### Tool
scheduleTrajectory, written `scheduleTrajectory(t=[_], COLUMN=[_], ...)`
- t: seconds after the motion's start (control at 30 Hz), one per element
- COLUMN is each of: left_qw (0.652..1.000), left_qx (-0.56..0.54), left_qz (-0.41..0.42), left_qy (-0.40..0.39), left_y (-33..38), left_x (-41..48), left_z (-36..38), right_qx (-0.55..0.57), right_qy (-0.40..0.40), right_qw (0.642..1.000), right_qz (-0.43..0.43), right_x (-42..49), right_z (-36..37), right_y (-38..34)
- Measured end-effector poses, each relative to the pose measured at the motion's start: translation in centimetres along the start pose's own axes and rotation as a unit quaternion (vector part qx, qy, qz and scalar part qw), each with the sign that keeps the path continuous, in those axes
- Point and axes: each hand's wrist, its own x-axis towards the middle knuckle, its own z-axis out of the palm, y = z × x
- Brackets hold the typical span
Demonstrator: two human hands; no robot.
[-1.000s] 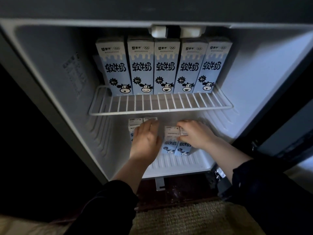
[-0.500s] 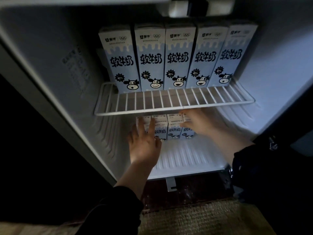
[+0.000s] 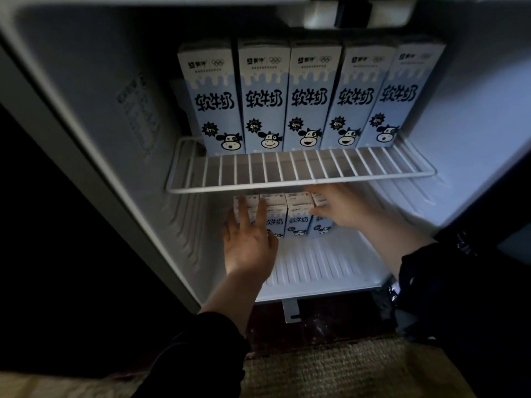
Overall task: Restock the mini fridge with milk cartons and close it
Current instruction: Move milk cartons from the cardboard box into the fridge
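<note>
Nearest to us, a woven mat (image 3: 339,366) lies on the floor just in front of the mini fridge (image 3: 94,90), and our two dark sleeves (image 3: 201,349) reach over it into the open cabinet. Inside the mini fridge, on its ribbed white floor (image 3: 321,265), our left hand (image 3: 248,242) is spread flat with the fingers extended and parted; the fingertips lie against the front of the leftmost lower carton, and the hand closes on nothing. Our right hand (image 3: 342,208) is also open, palm toward the right end of the lower row, with the thumb against the face of the rightmost carton; we cannot tell whether it has any hold on that carton. The lower milk cartons (image 3: 297,216) stand upright side by side toward the back of the mini fridge floor, directly under the wire shelf (image 3: 301,173); four tops are visible, partly hidden by our hands. The wire shelf spans the mini fridge at mid height, and its front half is bare. At the rear of that shelf, five tall milk cartons (image 3: 309,96) stand upright, touching in one row, cow prints facing us. At the top of the mini fridge interior, above this row, sits a white control housing (image 3: 353,12).
</note>
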Motion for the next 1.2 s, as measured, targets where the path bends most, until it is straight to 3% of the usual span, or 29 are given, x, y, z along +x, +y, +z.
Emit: scheduleTrajectory(t=[0.4, 0.73, 0.87, 1.2], left_qw=[0.997, 0.972, 0.968, 0.928], left_qx=[0.051, 0.028, 0.011, 0.093], left_qz=[0.012, 0.103, 0.119, 0.231], left_qy=[-0.05, -0.209, -0.22, -0.277], left_y=[0.8, 2.9, 5.2, 15.9], left_x=[-0.8, -3.9, -6.0, -13.5], left_z=[-1.8, -7.5, -10.7, -18.0], right_qx=[0.024, 0.037, 0.028, -0.053], right_qy=[0.065, -0.027, -0.055, -0.053], right_qw=[0.997, 0.998, 0.997, 0.996], right_qz=[0.031, 0.051, 0.043, 0.053], right_x=[-0.8, -6.1, -9.6, -23.5], right_z=[0.9, -2.5, -4.9, -11.6], right_y=[0.7, -1.7, -2.6, -2.0])
